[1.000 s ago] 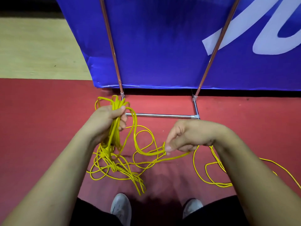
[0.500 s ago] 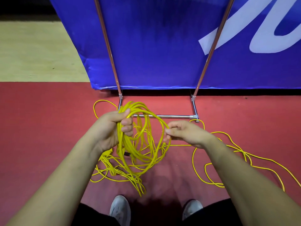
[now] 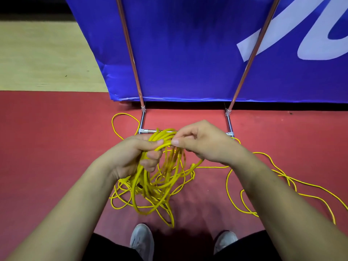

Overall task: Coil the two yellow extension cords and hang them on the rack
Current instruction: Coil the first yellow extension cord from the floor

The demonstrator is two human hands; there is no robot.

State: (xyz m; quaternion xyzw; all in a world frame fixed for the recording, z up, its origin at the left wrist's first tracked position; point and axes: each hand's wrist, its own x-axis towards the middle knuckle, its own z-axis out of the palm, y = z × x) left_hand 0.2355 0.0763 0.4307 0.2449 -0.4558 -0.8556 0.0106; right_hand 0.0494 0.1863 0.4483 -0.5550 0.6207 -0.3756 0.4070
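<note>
Gripping in left hand [image 3: 135,157] a bundle of thin yellow extension cord loops [image 3: 150,187], hung over red floor [image 3: 56,147] just before chrome tube rack [image 3: 142,121]. Pinching a top strand with right hand [image 3: 203,144], brought across beside left thumb since half a second ago.

We look down on a red floor [image 3: 47,147] that fills the lower half of the frame, matte and evenly lit, brighter near the middle. At the upper left it meets a strip of pale yellowish floor [image 3: 37,53] along a straight edge, and above that runs a dark band [image 3: 28,4] at the top edge. A large blue panel [image 3: 188,44] takes up the upper centre and right, with big white lettering [image 3: 316,40] at the upper right. A thin black shadow [image 3: 282,107] lies under its lower edge.
</note>
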